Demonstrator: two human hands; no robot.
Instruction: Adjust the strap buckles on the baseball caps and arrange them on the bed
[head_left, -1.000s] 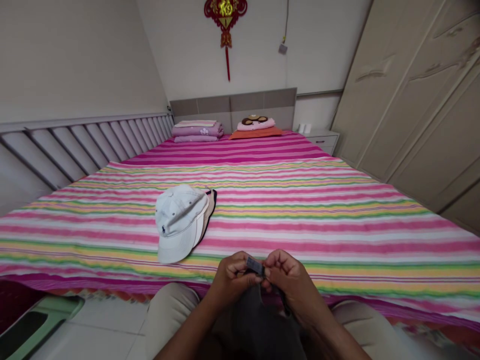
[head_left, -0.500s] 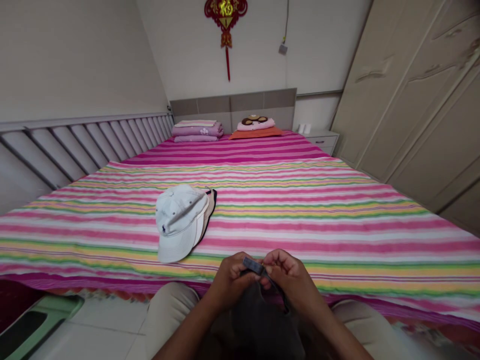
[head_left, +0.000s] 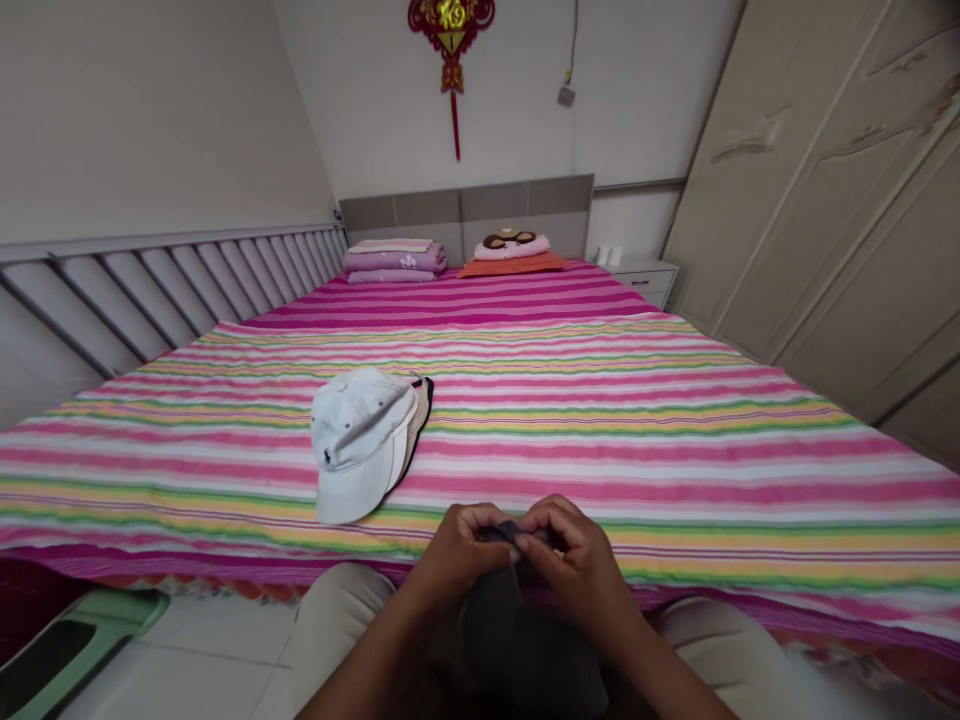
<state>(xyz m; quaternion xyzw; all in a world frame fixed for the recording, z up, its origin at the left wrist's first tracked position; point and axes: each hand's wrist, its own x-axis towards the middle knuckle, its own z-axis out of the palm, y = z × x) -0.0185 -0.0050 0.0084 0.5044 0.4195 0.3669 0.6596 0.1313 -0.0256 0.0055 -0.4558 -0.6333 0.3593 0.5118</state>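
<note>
Above my lap I hold a dark grey cap (head_left: 525,645) by its narrow strap (head_left: 509,529). My left hand (head_left: 459,555) pinches the strap from the left, thumb and fingers closed. From the right, my right hand (head_left: 576,560) grips the strap too, its fingertips almost meeting the left ones. The cap's body hangs in shadow below both hands, so its shape is hard to make out. On the bed to the left lies a pale cap (head_left: 358,435) with a small dark logo, stacked over a beige, dark-edged cap (head_left: 420,415).
A striped bedspread (head_left: 600,400) covers the bed before me. Folded purple bedding (head_left: 396,262) and an orange pillow (head_left: 514,265) sit by the headboard (head_left: 495,205). A railing (head_left: 187,290) runs along the left; a green stool (head_left: 97,640) stands on the floor at lower left.
The strap's raised free end has dropped between my fingers and shows less. My hands have shifted slightly around it, and the caps on the bed have stayed put.
</note>
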